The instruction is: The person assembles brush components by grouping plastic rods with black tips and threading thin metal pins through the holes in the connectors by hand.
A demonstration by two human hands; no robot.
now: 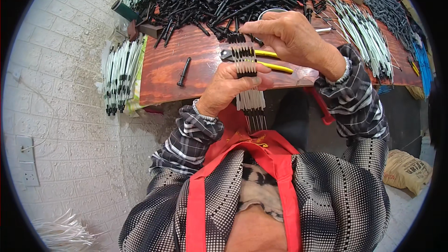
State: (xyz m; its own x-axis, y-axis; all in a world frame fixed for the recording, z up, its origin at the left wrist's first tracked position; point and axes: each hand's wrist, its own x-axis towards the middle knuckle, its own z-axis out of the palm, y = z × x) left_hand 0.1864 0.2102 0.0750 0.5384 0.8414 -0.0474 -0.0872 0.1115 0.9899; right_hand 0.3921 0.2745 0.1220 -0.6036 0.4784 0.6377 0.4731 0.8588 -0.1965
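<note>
My left hand (219, 91) is closed around a bundle of thin white rods with black fittings (245, 56), held upright over the table's near edge. The rods' lower ends hang down in front of the red apron (224, 126). At the bundle's top, my right hand (294, 37) has its fingertips against the black ends. Its forefinger reaches forward while the others curl; whatever it pinches is hidden. Behind the bundle lies a pair of pliers with yellow handles (275, 66). A single black plastic tube (184, 71) rests to the left.
A large heap of black plastic parts (224, 0) covers the table's far side. White rod bundles lie at left (122, 77) and right (366, 37). Grey parts (389, 11) and blue rods (422, 65) sit far right. A sack (406, 170) stands on the floor.
</note>
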